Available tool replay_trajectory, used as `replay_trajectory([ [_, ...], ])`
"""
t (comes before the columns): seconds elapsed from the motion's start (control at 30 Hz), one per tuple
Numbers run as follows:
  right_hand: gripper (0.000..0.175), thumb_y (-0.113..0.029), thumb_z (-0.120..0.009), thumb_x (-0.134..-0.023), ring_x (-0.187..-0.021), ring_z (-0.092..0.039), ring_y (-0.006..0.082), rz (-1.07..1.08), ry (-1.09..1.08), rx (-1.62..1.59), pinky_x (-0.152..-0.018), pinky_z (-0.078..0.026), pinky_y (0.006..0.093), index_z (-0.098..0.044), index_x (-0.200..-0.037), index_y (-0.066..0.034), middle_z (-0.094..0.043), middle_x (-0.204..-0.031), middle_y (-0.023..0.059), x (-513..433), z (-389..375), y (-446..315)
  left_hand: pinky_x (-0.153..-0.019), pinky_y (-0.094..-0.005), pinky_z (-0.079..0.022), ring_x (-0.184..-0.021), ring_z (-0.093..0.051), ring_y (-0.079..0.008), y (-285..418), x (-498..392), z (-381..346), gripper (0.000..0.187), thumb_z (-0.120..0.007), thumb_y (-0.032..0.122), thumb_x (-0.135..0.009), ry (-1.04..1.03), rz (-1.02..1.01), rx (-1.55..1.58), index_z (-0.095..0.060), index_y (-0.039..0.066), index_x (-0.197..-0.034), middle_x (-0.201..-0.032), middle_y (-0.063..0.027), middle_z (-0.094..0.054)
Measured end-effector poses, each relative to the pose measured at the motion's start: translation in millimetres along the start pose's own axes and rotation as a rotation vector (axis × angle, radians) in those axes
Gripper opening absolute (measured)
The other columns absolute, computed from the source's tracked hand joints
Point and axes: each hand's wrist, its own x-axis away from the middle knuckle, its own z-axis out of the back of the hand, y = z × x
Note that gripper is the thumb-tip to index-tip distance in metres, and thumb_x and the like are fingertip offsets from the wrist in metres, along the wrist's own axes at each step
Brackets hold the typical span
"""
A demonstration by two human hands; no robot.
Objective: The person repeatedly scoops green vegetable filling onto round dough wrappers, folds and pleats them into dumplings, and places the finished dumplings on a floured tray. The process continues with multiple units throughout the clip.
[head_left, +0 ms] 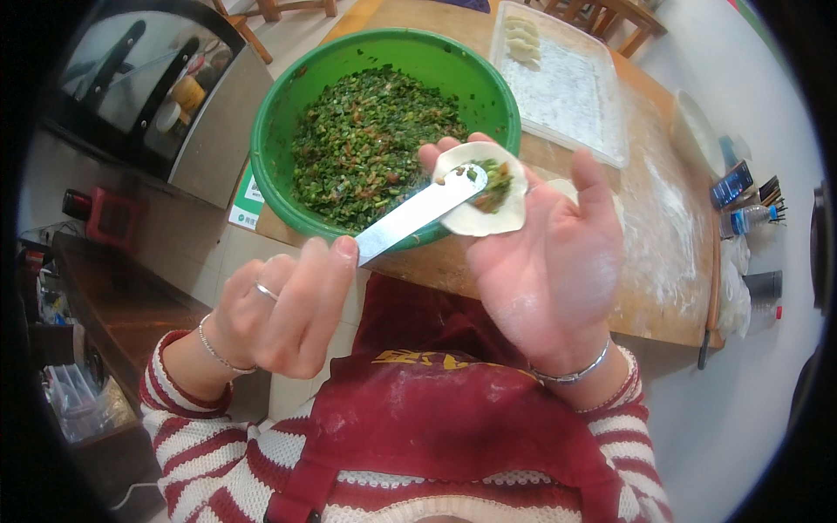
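My left hand (288,307) grips the end of a flat metal filling spatula (412,212). Its rounded tip rests on green and reddish filling (495,186) in the middle of a dumpling wrapper (484,225). The wrapper lies across the fingers of my right hand (546,261), palm up, with the thumb held away from it. Just beyond both hands stands a large green plastic basin (261,140) holding a heap of chopped green filling (379,131). Part of another pale wrapper (563,189) shows behind my right hand, mostly hidden.
On the floury wooden table (660,229), a white tray (556,91) carries several folded dumplings (522,42). A rolling pin (713,294) lies along the right edge. By the wall are a white bowl (696,134), a phone (731,185) and a water bottle (745,221). A glass-fronted cabinet (225,108) stands left.
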Motion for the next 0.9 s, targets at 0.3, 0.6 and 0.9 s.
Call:
replay_trajectory([
  [0.3,0.067,-0.032,-0.045,-0.105,-0.140,-0.041,0.0469,0.134,-0.032,0.031,-0.120,-0.035,0.0508,-0.028,-0.145,0.0187,-0.036,-0.149,0.0392,6.7,28.5,-36.2,-0.064,-0.0349,-0.054,-0.075,-0.067,-0.0301,-28.2,-4.4,-0.2,0.026,-0.066,-0.015,-0.081,-0.041,0.559,0.501,-0.069,-0.006,-0.105,-0.092,-0.0171,-0.066],
  [0.6,0.066,-0.042,-0.044,-0.105,-0.118,-0.061,0.0418,0.087,0.133,0.154,-0.103,-0.052,0.0490,-0.037,-0.144,0.0119,-0.053,-0.136,0.0311,25.2,55.9,-40.3,-0.060,-0.0360,-0.048,-0.071,-0.061,-0.0296,-42.0,-8.7,-25.1,0.016,-0.062,-0.005,-0.084,-0.177,0.591,0.671,-0.065,-0.001,-0.099,-0.086,-0.0137,-0.060],
  [0.9,0.064,-0.039,-0.044,-0.106,-0.122,-0.060,0.0434,0.093,0.170,0.178,-0.103,-0.052,0.0494,-0.038,-0.144,0.0128,-0.055,-0.135,0.0303,25.4,67.4,-39.9,-0.058,-0.0320,-0.046,-0.067,-0.062,-0.0253,-41.4,-5.2,-21.7,0.008,-0.062,-0.006,-0.085,-0.266,0.680,0.891,-0.066,-0.004,-0.091,-0.078,-0.0117,-0.060],
])
